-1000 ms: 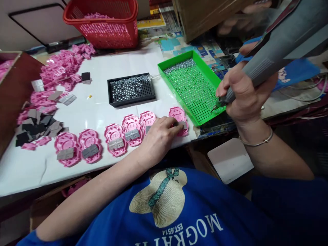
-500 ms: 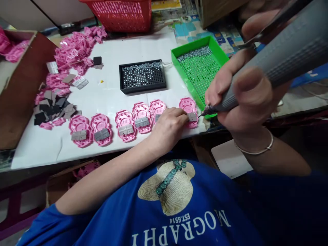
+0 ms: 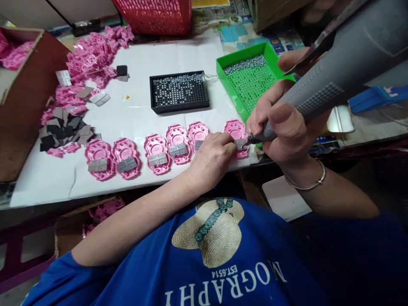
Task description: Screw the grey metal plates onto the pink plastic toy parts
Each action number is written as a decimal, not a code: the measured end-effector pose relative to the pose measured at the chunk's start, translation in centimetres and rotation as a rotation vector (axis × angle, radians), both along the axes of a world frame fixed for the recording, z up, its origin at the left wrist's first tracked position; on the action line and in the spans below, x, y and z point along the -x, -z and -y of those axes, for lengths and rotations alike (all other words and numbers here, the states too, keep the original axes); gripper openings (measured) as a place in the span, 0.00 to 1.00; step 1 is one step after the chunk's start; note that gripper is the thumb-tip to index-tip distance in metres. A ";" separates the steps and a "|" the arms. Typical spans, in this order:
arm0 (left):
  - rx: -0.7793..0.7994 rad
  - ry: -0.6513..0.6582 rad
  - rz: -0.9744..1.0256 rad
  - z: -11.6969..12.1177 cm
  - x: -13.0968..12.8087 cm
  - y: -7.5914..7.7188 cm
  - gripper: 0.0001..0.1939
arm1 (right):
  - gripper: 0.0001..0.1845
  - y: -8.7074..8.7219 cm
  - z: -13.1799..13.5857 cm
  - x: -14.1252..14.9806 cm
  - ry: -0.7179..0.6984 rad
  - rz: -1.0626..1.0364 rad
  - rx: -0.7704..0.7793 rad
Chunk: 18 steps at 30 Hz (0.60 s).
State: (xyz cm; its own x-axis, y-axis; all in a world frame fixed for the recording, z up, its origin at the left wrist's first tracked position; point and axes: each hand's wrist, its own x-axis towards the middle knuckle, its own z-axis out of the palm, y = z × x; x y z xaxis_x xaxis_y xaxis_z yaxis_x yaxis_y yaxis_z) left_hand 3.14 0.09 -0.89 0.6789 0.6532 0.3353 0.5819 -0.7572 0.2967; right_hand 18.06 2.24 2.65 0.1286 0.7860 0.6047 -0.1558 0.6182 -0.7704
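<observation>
My right hand (image 3: 287,123) is wrapped round a grey electric screwdriver (image 3: 315,93), held slanting down to the left. Its tip meets the grey plate on the rightmost pink plastic shell (image 3: 235,128). With curled fingers, my left hand (image 3: 213,158) grips the left edge of that same shell; its fingertips are partly hidden. To the left of this hand lie more pink shells in a row, each with a grey plate across its lower half, such as this plate (image 3: 157,159). My left hand partly covers the nearest shell (image 3: 198,129).
A black perforated tray (image 3: 180,106) and a green tray (image 3: 231,95) hold screws. Pink parts (image 3: 92,59) and dark and grey plates (image 3: 65,129) are heaped at left beside a brown box (image 3: 35,93). A red basket (image 3: 153,17) stands at the back.
My right hand has brought the screwdriver left and down, its tip moving from the shell's right edge onto the grey plate. My left hand stays at the shell. The view has shifted slightly.
</observation>
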 end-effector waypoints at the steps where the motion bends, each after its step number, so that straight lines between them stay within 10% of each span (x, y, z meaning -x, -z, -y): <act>1: 0.000 -0.001 -0.002 0.0 0.0 0.0 0.16 | 0.20 0.1 -0.1 0.0 -0.005 0.003 -0.025; 18: 0.049 0.021 -0.041 -0.3 0.0 -0.4 0.14 | 0.22 -0.5 -0.7 -1.0 -0.158 0.100 0.043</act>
State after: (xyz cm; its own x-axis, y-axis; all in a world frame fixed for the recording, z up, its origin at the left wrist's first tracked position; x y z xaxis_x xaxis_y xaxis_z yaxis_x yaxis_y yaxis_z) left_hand 3.11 0.37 -0.54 0.7050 0.6537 0.2752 0.5787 -0.7545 0.3096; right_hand 19.02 2.95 3.13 -0.0577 0.8168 0.5740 -0.1697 0.5586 -0.8119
